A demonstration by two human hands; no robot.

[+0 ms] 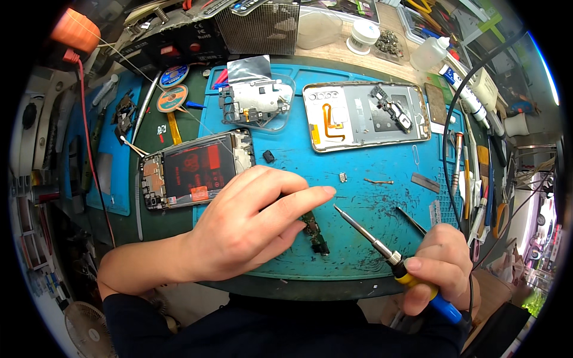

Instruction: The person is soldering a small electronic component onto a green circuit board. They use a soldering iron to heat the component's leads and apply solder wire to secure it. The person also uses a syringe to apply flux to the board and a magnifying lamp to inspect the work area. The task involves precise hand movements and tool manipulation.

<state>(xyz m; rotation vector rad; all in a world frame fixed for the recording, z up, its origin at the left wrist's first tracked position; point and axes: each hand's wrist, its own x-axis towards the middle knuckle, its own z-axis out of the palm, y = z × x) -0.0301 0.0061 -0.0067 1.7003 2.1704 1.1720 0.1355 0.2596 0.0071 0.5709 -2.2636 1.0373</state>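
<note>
right hand gripping soldering iron, small board

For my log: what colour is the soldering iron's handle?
Yellow collar, blue grip on the soldering iron, held by the right hand; head view.

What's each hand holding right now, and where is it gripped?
Right hand grips the soldering iron by its yellow-blue handle. Left hand rests on a small circuit board.
</note>
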